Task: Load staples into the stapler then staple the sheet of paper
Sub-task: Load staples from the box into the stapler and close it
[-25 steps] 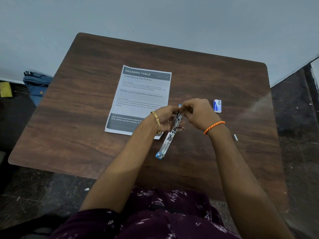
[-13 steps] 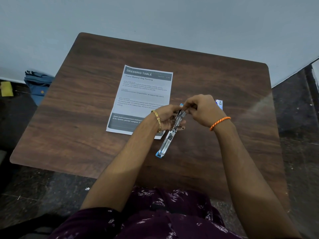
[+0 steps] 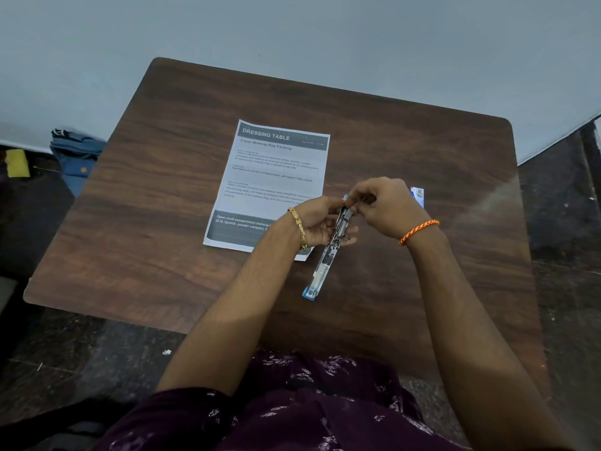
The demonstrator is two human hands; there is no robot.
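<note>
The wooden tabletop (image 3: 162, 222) carries the same things as half a second ago, and little has shifted. The sheet (image 3: 273, 177) lies flat at its middle, its near right corner under the left wrist, unmoved. The stapler (image 3: 325, 265), swung open, is held just right of the sheet, its blue-tipped end slanting toward the person as before. The left hand (image 3: 317, 222) grips the stapler from below, fingers curled round its metal channel. The right hand (image 3: 383, 206) has stayed at the stapler's far end, fingertips pinched there; whether they hold staples cannot be told. The staple box (image 3: 418, 195) peeks out behind that hand.
</note>
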